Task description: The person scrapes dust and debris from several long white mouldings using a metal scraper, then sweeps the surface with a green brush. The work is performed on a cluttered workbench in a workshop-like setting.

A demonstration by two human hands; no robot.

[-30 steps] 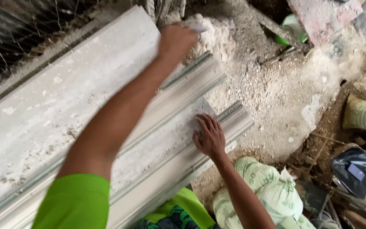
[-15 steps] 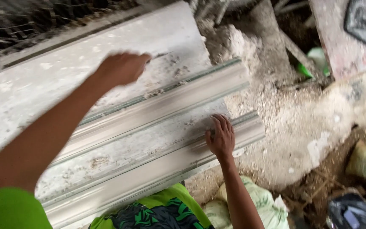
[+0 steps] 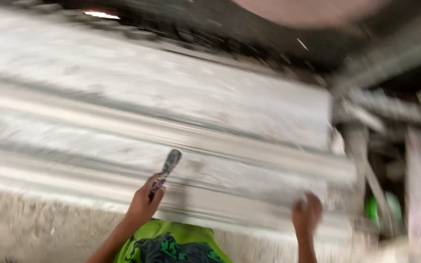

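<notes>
A long white plaster moulding (image 3: 171, 122) with raised ridges and grooves lies across the view. My left hand (image 3: 143, 204) rests at its near edge and grips a small dark-handled scraper (image 3: 169, 165) whose tip points up onto the moulding. My right hand (image 3: 307, 215) presses on the near ridge close to the moulding's right end. The picture is blurred by motion. A green printed garment (image 3: 171, 243) shows between my arms.
Rough grey plaster-caked surface (image 3: 35, 229) runs along the near left. Dark mesh and rubble (image 3: 230, 44) lie beyond the moulding. Pale debris, sticks and a green object (image 3: 381, 209) crowd the right side. A blurred pinkish shape (image 3: 308, 9) fills the top edge.
The view has swung so the moulding now lies level. My left hand came back from the far slab to the near edge. My right hand stays on the near ridge.
</notes>
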